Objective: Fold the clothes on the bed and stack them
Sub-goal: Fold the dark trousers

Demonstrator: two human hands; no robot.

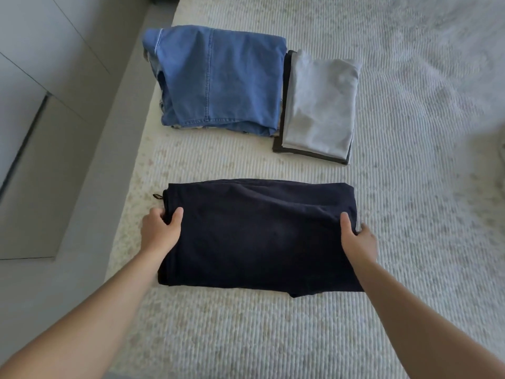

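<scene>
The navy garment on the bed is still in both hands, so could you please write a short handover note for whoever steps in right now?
Left hand: grips the left edge of the folded navy garment, thumb on top.
Right hand: grips its right edge the same way.
The navy garment lies flat on the bed, nearest the person.
Behind it, the folded blue jeans top a pile at the left; the folded light grey top lies on a dark folded garment at the right.
Done: all the clothes in view look folded.
Left: probably place the navy garment on a pile.
</scene>
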